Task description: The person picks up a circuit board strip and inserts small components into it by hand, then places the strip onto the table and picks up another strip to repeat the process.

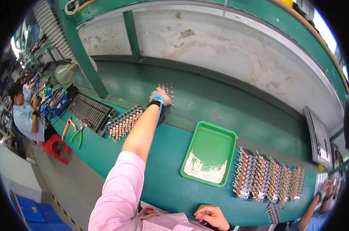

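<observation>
My left hand (160, 96), wearing a blue wrist strap over a black band, stretches far across the green bench. Its fingers close on a small block of pin-legged parts (167, 89) lying there; the fingertips are partly hidden. Below and left of that hand stands a larger block of the same kind of parts (125, 122), with copper-coloured ends. Close to my body, at the bench's near edge, my right hand (213, 216) is loosely curled, and nothing shows in it. A green tray (208, 143) between the hands' reach holds a heap of thin white pieces (205, 169).
Several rows of pinned parts (267, 175) stand right of the tray, with a small strip (273, 213) before them. To the left are a black slotted rack (90, 111), green-handled pliers (78, 136) and orange-handled pliers (66, 129). Co-workers sit at both ends.
</observation>
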Tool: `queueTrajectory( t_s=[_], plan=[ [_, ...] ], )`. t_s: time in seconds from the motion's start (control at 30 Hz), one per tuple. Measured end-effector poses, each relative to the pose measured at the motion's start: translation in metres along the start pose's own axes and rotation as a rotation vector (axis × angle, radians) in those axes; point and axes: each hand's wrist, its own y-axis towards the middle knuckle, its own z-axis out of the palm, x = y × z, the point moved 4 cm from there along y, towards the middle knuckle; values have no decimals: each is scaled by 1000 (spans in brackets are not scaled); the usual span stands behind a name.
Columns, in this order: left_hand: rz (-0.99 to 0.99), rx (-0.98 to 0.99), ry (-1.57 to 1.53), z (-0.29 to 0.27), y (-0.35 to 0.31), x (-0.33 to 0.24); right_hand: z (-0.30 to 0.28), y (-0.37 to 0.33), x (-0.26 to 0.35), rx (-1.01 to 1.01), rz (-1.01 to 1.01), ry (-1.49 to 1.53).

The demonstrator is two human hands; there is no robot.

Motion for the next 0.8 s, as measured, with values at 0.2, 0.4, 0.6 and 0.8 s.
queueTrajectory(
  t_s=[0.2, 0.4, 0.6, 0.8],
  plan=[
    [168, 258, -265, 23, 43, 34, 3, 6, 13, 46, -27, 2],
    [233, 262, -1071, 13, -31, -6, -2, 6, 16, 7, -78, -122],
    [525, 304, -1322, -28, -113, -1, 0, 9, 18, 13, -105, -48],
    [739, 299, -1198, -77, -176, -3, 3, 8, 15, -60, -80, -81]
  ],
)
